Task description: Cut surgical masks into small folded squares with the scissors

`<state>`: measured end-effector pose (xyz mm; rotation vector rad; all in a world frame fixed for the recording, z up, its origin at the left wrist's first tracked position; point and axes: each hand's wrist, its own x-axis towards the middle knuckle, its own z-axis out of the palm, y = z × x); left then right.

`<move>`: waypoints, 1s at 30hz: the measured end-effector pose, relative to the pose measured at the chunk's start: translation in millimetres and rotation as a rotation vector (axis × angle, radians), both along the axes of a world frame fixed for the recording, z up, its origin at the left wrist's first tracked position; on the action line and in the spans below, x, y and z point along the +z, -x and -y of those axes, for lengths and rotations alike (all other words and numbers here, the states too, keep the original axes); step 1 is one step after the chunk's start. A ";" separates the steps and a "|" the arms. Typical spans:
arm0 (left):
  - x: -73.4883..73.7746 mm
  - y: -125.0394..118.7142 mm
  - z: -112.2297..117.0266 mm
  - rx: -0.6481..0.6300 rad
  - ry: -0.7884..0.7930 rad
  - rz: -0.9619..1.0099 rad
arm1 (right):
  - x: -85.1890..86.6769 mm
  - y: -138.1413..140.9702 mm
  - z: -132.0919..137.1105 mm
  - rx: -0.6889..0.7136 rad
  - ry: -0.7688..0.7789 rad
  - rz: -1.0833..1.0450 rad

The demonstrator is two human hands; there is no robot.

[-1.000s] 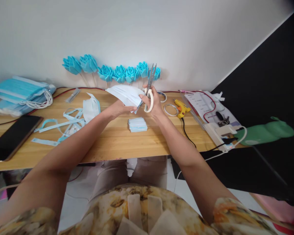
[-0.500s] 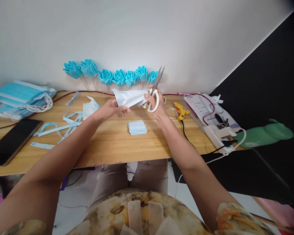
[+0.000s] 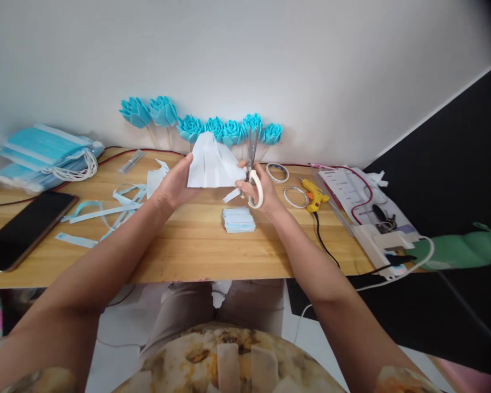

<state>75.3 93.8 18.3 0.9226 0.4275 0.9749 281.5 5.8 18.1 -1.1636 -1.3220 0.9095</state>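
My left hand (image 3: pixel 174 185) grips the left edge of a white sheet of mask fabric (image 3: pixel 213 164), holding it upright above the wooden table (image 3: pixel 180 245). My right hand (image 3: pixel 262 191) is closed in the white handles of a pair of scissors (image 3: pixel 251 164), blades pointing up at the sheet's right edge. A narrow strip hangs from the sheet's lower right corner. Just below my hands lies a small stack of cut blue squares (image 3: pixel 238 219).
Blue fabric roses (image 3: pixel 213 125) lean on the wall. Cut blue strips (image 3: pixel 106 210), a phone (image 3: pixel 22 229) and a pile of blue masks (image 3: pixel 45 155) lie left. Tape rolls (image 3: pixel 294 195), a yellow glue gun (image 3: pixel 315 195) and a power strip (image 3: pixel 382 245) lie right.
The left hand has turned the white sheet from lying flat to standing upright. The scissors have swung from tilted right to nearly vertical at the sheet's right edge.
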 end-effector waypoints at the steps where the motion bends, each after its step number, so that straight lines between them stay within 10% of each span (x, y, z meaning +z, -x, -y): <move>1: -0.2 1.0 0.2 -0.008 0.018 -0.021 | -0.3 1.1 0.6 0.021 0.014 0.032; 30: -5.9 4.6 5.6 0.107 -0.116 -0.239 | -8.0 3.6 -3.1 -0.086 -0.051 -0.125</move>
